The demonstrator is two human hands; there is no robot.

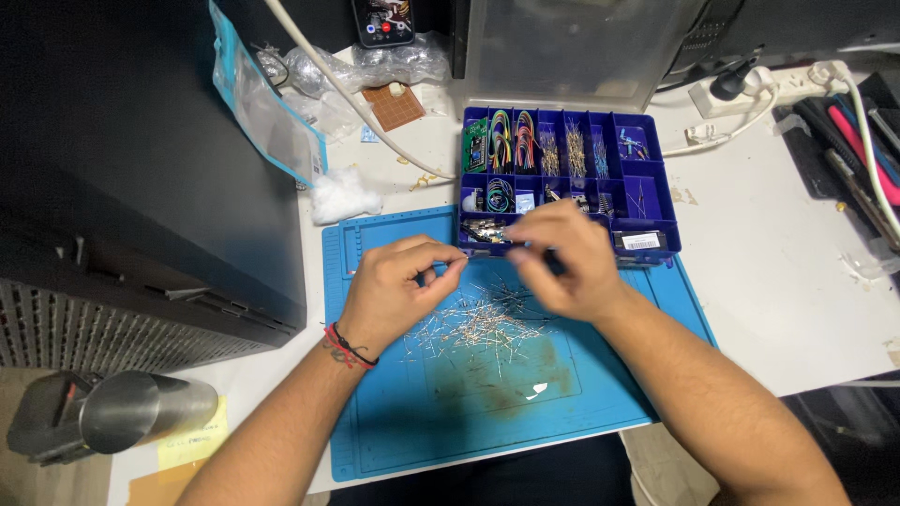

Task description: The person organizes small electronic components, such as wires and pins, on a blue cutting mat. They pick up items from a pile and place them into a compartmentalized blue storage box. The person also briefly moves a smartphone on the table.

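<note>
A heap of thin wire-leaded components (473, 328) lies spread on a blue work mat (394, 422). My left hand (394, 286) hovers over the heap's left edge, thumb and forefinger pinched on what looks like one small component. My right hand (562, 258) is blurred above the heap's far side, fingers curled; whether it holds anything I cannot tell. Just beyond the hands stands an open blue compartment box (656, 187) with coloured wires and small parts in its cells.
A black case (141, 169) fills the left. A metal cylinder (131, 412) lies at the bottom left. A clear bag (267, 117), a white wad (342, 195), a small perfboard (394, 105), a phone (384, 21), a power strip (741, 94) and tools (862, 141) surround the mat.
</note>
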